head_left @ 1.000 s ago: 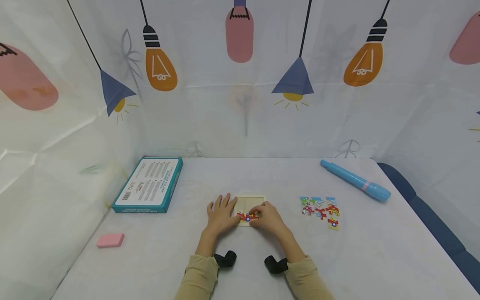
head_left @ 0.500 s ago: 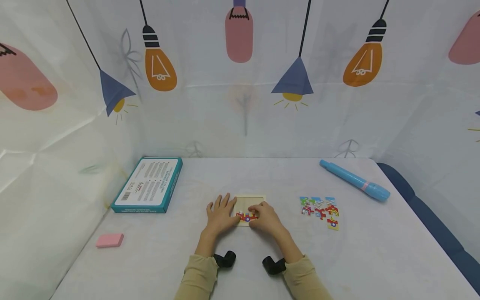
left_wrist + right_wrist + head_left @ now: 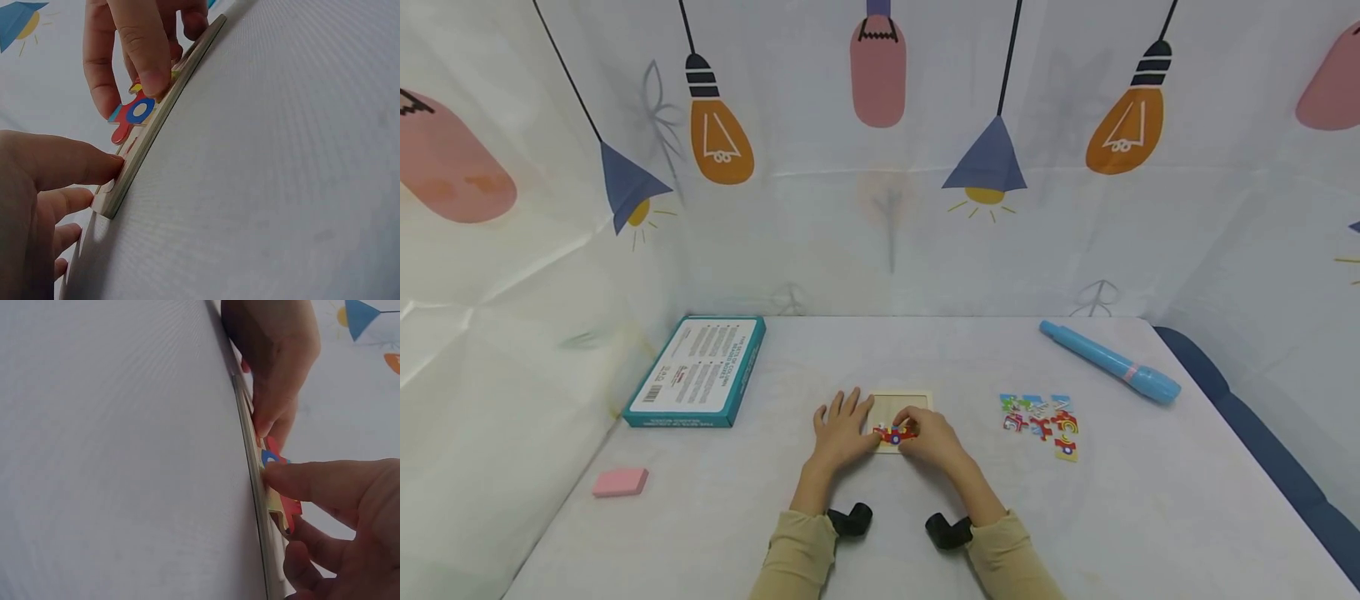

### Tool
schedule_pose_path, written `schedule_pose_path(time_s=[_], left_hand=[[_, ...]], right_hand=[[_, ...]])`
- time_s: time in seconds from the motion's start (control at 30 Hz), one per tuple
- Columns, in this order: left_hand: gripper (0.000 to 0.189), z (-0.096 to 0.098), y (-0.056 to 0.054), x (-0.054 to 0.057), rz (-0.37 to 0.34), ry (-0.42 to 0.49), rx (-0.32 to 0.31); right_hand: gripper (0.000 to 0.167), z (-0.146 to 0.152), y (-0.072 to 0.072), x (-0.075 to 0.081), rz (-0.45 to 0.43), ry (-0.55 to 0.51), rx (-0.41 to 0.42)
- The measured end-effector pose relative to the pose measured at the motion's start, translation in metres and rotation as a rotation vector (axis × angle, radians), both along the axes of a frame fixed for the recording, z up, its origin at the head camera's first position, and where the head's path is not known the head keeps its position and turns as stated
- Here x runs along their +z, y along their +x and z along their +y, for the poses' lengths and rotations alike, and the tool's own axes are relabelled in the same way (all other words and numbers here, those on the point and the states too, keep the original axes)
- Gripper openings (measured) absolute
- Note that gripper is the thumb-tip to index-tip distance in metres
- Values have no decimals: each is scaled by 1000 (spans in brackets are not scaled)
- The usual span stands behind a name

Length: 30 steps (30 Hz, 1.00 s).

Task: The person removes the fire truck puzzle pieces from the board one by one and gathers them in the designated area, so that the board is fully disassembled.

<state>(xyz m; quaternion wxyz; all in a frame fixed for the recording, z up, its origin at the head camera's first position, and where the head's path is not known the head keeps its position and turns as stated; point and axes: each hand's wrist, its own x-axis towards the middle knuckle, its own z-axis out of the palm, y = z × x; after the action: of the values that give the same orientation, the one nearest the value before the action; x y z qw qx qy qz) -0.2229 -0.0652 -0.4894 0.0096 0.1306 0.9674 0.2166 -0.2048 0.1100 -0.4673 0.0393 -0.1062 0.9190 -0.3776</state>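
A shallow wooden puzzle tray (image 3: pixel 898 405) lies on the table between my hands. My left hand (image 3: pixel 840 432) has its fingers spread by the tray's left side; its thumb (image 3: pixel 94 165) rests on a piece in the tray's corner. With thumb and fingers my right hand (image 3: pixel 934 437) pinches a red puzzle piece (image 3: pixel 136 112) with a blue wheel picture. That piece sits tilted over the tray's near part, its edge raised in both wrist views. Several loose puzzle pieces (image 3: pixel 1041 417) lie in a group to the right of the right hand.
A teal box (image 3: pixel 696 367) with a white printed label lies at the back left. The pink eraser-like block (image 3: pixel 620 482) is at the left front. A light blue tube-shaped thing (image 3: pixel 1108 361) lies at the back right. A printed white cloth (image 3: pixel 820 233) hangs behind the table.
My right hand has shifted slightly left, and its fingers have moved a little on the pinched piece. The left hand stays by the tray.
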Motion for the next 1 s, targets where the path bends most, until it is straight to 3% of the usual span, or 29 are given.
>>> schedule_pose_path(time_s=[0.17, 0.43, 0.73, 0.9, 1.0], left_hand=[[65, 0, 0, 0, 6, -5, 1], [68, 1, 1, 2, -14, 9, 5], [69, -2, 2, 4, -20, 41, -9], [68, -2, 0, 3, -11, 67, -26], [68, -4, -1, 3, -8, 76, -28]], right_hand=[[21, 4, 1, 1, -1, -93, -21], [23, 40, 4, 9, -105, -300, -185], [22, 114, 23, 16, -154, -232, -337], [27, 147, 36, 19, -132, -183, -404], [29, 159, 39, 20, -164, -142, -428]])
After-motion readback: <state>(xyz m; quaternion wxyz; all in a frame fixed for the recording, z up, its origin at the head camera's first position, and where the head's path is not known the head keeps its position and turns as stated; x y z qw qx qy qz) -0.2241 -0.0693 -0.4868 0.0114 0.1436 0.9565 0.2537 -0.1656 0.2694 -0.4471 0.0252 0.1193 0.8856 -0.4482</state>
